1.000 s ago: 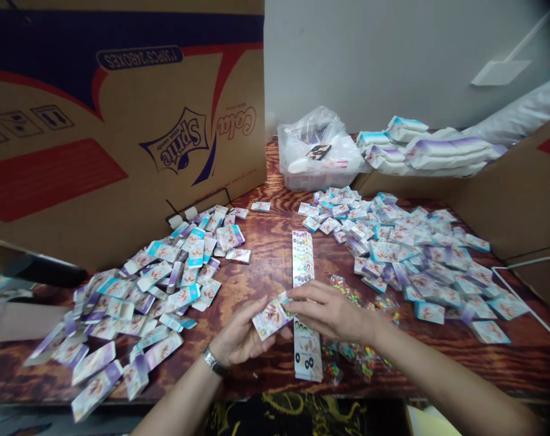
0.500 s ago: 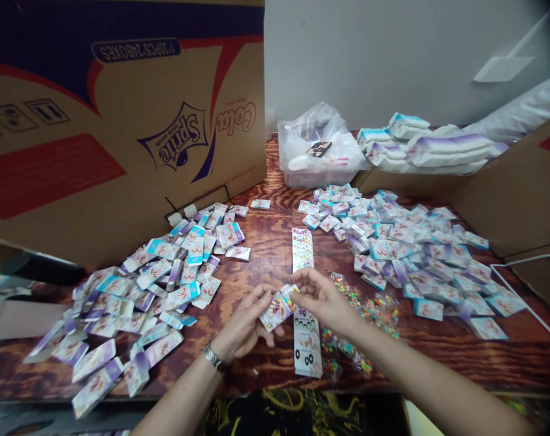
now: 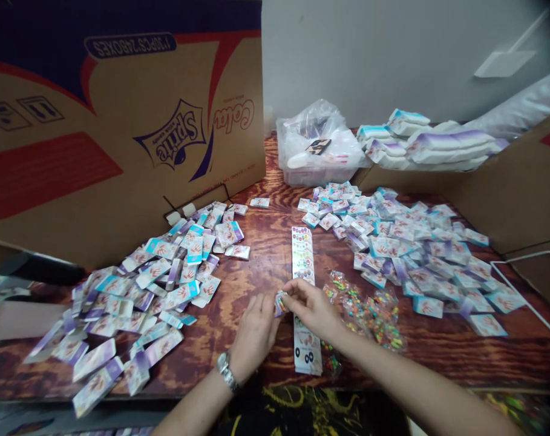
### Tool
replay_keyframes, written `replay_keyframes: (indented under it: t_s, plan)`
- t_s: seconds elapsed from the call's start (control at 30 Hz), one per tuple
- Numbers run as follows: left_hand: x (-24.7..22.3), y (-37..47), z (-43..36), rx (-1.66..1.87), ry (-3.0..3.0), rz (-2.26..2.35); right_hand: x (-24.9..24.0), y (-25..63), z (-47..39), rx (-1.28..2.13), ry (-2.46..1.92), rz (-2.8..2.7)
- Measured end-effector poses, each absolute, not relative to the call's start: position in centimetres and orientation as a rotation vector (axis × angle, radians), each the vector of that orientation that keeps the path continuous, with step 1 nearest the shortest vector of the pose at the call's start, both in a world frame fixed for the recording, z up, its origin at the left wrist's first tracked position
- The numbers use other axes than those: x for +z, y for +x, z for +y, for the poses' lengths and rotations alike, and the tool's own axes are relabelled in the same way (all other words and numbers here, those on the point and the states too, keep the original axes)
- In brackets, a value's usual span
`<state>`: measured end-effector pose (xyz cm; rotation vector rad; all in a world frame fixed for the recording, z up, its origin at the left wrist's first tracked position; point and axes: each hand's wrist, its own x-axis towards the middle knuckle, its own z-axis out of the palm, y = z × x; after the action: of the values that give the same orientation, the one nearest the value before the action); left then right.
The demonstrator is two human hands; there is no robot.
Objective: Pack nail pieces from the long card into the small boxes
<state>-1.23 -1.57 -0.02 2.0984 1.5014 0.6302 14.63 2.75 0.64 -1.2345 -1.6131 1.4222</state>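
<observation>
A small printed candy box is held between my two hands at the middle of the table's near side, mostly covered by fingers. My left hand is wrapped round it from the left, its back turned up. At the box's right end, the fingers of my right hand pinch together; whether a candy packet is between them is hidden. Beneath my right hand runs a long stack of printed paper strips. Clear packets of colourful candy lie just right of that hand.
Loose small boxes are heaped at left and more boxes at right. A large carton stands at the back left. Behind are a plastic tub with a bag and flat wrapped bundles. A white cable crosses the right edge.
My left hand has turned over so its back faces up, covering most of the box that showed its printed face before. My right hand has shifted slightly left and down.
</observation>
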Motion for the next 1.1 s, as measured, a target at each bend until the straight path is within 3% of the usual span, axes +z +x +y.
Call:
replay_keyframes:
  t_s: [0.3, 0.67, 1.1]
  plan:
    - [0.1, -0.8, -1.4, 0.623, 2.194, 1.533, 0.3, 14.9, 3.5, 1.641, -1.19, -1.413]
    - [-0.3, -1.1, -1.7, 0.651, 2.311, 1.486, 3.0, 15.4, 4.3, 1.002, -1.147, -2.191]
    - [0.1, -0.6, -1.5, 0.74, 2.268, 1.406, 2.1, 15.2, 4.7, 1.132, -1.137, -2.15]
